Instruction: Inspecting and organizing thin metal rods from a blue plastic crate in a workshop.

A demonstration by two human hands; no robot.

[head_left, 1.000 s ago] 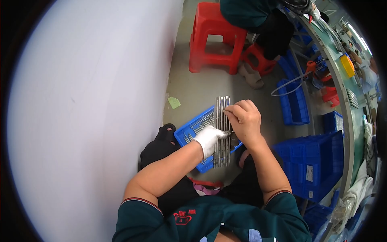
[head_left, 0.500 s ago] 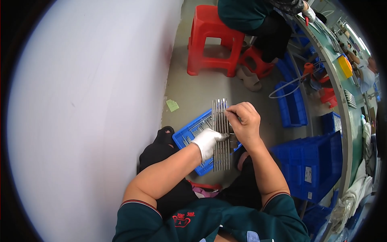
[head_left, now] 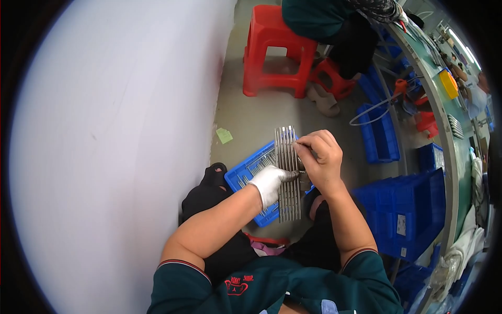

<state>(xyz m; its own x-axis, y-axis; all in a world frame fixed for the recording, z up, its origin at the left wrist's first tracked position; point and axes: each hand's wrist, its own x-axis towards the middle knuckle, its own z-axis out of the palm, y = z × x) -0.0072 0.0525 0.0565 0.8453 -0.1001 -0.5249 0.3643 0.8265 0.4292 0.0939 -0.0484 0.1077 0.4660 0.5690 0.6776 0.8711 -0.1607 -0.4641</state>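
Left grip (head_left: 269, 184) clasped round metal rods (head_left: 291, 201) at mid-length; right grip (head_left: 323, 157) pinching near their top, seemingly one rod.

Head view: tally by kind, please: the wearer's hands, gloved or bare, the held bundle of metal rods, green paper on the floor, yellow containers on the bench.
Gloved left hand: 1
Bare right hand: 1
Metal rod bundle: 1
Green paper: 1
Yellow container: 1
Total: 5
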